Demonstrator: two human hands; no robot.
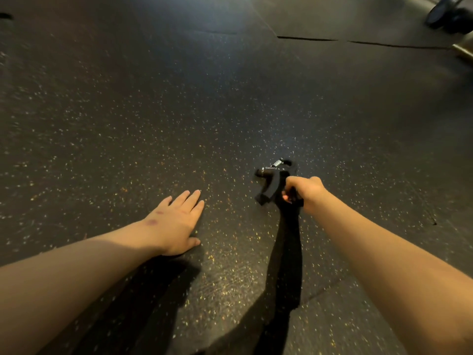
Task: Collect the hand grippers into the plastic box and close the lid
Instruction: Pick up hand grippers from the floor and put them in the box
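One hand gripper (273, 181) is in the right grip (304, 192), fingers curled round a handle, spring end pointing away, low over the floor (230, 98). Beside it the left grip (176, 224) lies flat, holding nothing. No box in view.

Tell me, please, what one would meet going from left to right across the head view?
Left hand resting open on the speckled floor → black hand gripper → right hand gripping it → dark, blurred equipment in the upper right corner.
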